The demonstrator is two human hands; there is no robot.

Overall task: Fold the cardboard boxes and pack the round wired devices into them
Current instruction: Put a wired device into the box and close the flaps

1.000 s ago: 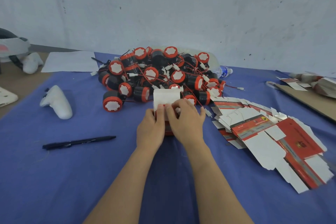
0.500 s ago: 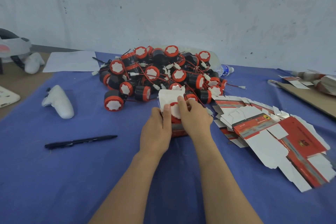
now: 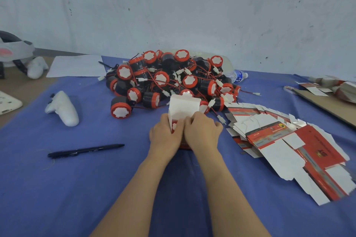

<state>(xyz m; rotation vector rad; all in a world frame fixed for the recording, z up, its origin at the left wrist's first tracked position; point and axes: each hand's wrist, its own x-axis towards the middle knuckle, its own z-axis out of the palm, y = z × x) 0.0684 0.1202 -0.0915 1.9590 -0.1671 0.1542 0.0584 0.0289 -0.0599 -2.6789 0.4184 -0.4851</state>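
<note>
A small red-and-white cardboard box stands on the blue cloth in front of me, its white top flap raised. My left hand and my right hand both grip it, fingers curled over its open top. A round device with a red rim shows just inside the opening, mostly hidden by my fingers. Behind the box lies a heap of round black-and-red wired devices. Flat unfolded boxes are spread to the right.
A black pen lies to the left, with a white controller beyond it. A sheet of paper and a headset sit at the far left. A plastic bottle lies behind the heap. More cardboard sits at the far right.
My hands have closed in over the box opening, covering the round device that showed clearly half a second ago. The box stays in place with its flap up.
</note>
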